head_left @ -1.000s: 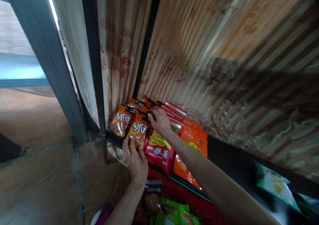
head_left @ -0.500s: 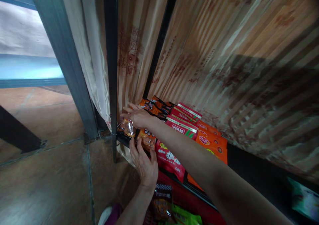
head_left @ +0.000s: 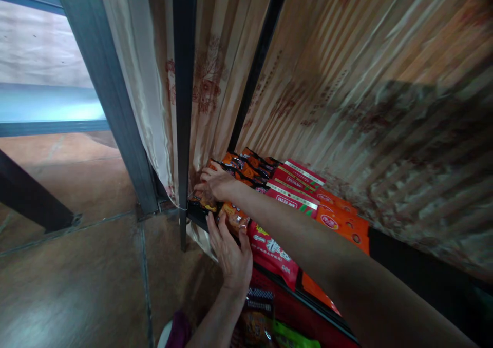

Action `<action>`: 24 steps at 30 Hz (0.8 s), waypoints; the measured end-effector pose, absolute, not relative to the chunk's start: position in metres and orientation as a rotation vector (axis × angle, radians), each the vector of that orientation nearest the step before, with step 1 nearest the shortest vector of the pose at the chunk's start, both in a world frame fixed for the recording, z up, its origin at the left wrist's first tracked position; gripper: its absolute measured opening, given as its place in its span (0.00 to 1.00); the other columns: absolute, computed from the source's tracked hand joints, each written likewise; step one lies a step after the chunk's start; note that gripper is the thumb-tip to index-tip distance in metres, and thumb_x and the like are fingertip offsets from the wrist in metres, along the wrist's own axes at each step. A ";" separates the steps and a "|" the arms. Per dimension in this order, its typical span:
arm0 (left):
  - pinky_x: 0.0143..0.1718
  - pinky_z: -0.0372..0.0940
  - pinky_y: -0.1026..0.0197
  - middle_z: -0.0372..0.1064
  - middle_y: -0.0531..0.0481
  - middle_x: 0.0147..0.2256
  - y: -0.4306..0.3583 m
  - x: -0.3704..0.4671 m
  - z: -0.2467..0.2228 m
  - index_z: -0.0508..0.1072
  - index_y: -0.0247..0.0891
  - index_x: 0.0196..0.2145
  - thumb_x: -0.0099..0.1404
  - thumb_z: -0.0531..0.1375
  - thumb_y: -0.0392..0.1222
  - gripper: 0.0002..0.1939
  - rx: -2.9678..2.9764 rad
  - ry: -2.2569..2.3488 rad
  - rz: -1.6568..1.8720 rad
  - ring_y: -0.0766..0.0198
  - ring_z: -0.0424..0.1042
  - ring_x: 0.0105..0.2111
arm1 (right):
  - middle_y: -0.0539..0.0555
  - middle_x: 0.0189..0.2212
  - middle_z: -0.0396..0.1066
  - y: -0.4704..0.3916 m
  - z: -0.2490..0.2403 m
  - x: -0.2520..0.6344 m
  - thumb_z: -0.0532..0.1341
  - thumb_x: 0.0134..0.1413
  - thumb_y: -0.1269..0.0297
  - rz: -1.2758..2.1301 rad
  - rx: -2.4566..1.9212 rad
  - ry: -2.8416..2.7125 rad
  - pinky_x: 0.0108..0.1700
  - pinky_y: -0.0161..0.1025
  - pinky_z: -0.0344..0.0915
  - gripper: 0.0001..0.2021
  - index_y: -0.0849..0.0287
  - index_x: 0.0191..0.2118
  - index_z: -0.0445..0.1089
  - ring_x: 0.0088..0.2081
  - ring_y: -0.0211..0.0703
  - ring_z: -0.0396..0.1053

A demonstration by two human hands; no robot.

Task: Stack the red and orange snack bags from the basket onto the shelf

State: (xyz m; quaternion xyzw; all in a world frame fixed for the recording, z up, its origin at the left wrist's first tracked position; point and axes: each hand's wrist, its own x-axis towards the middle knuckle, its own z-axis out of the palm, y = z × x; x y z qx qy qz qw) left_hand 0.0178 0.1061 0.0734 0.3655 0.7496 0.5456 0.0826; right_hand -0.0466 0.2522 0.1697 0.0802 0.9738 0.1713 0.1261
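My left hand point(head_left: 232, 255) is at the shelf's front edge. Its fingers are apart, with the tips against an orange snack bag point(head_left: 235, 218) in clear, shiny film. Reaching across from the right, my right hand point(head_left: 219, 184) lies over the shelf's left end. Its fingers are stretched out above a small dark-and-orange snack bag point(head_left: 204, 202), and the palm side is hidden. Behind it, more black-and-orange bags point(head_left: 246, 169) stand in rows. Red snack bags point(head_left: 274, 250) and orange bags point(head_left: 337, 224) sit to the right, partly covered by my right forearm.
A dark metal post point(head_left: 184, 112) rises at the shelf's left end. A printed striped curtain point(head_left: 327, 81) hangs behind the goods. Below the shelf are a dark snack bag point(head_left: 254, 322) and a green packet point(head_left: 295, 336). Brown floor tiles point(head_left: 96, 276) lie to the left.
The view has shifted, so the shelf appears farther right. My right hand has shifted slightly over the left-end bags, and the small bag there lies flatter. My left hand stays by the orange bag.
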 end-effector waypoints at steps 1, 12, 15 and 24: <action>0.60 0.48 0.42 0.46 0.28 0.61 0.106 0.017 0.073 0.58 0.28 0.56 0.65 0.51 0.41 0.23 1.093 2.245 1.635 0.48 0.46 0.63 | 0.57 0.50 0.66 0.252 0.172 -0.045 0.58 0.56 0.61 0.493 0.248 2.837 0.59 0.58 0.42 0.17 0.47 0.53 0.67 0.55 0.53 0.58; 0.58 0.51 0.42 0.53 0.31 0.59 0.110 0.013 0.071 0.56 0.29 0.58 0.65 0.50 0.41 0.25 1.150 2.297 1.636 0.48 0.52 0.61 | 0.56 0.47 0.65 0.253 0.171 -0.041 0.64 0.47 0.60 0.372 0.290 2.887 0.58 0.56 0.42 0.23 0.49 0.51 0.67 0.53 0.52 0.57; 0.58 0.50 0.41 0.51 0.31 0.60 0.110 0.012 0.071 0.56 0.29 0.59 0.65 0.50 0.41 0.26 1.146 2.291 1.614 0.47 0.50 0.62 | 0.55 0.47 0.67 0.248 0.172 -0.044 0.59 0.53 0.59 0.418 0.340 2.883 0.59 0.56 0.41 0.17 0.49 0.49 0.68 0.53 0.51 0.58; 0.60 0.49 0.43 0.52 0.31 0.60 0.109 0.013 0.071 0.56 0.28 0.59 0.64 0.50 0.40 0.27 1.150 2.286 1.591 0.48 0.48 0.62 | 0.56 0.51 0.67 0.243 0.166 -0.049 0.52 0.61 0.56 0.326 0.432 2.871 0.60 0.54 0.41 0.15 0.54 0.47 0.69 0.57 0.50 0.55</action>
